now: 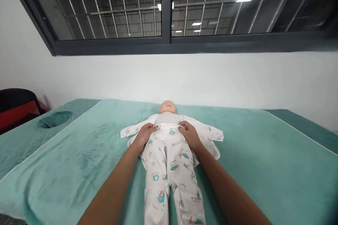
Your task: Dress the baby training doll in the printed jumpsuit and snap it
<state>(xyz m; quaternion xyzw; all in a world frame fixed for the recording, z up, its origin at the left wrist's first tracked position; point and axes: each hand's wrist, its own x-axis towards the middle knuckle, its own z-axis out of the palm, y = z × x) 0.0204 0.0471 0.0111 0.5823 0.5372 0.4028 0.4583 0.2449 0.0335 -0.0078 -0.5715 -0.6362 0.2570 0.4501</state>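
Note:
A baby doll lies on its back, head toward the wall. Spread beneath it is a white printed baby jacket, its sleeves stretched out to both sides and its front open over the doll's grey torso. White baby pants with green and red prints cover the doll's lower body, legs pointing toward me. At the waistband's left end, my left hand is closed on the cloth. My right hand grips the opposite end of the waistband, thumb and fingers pinched.
A green cover is spread over the table, with a darker green layer and a round hole at the left. Behind stands a white wall below a barred window. A black and red chair is at far left.

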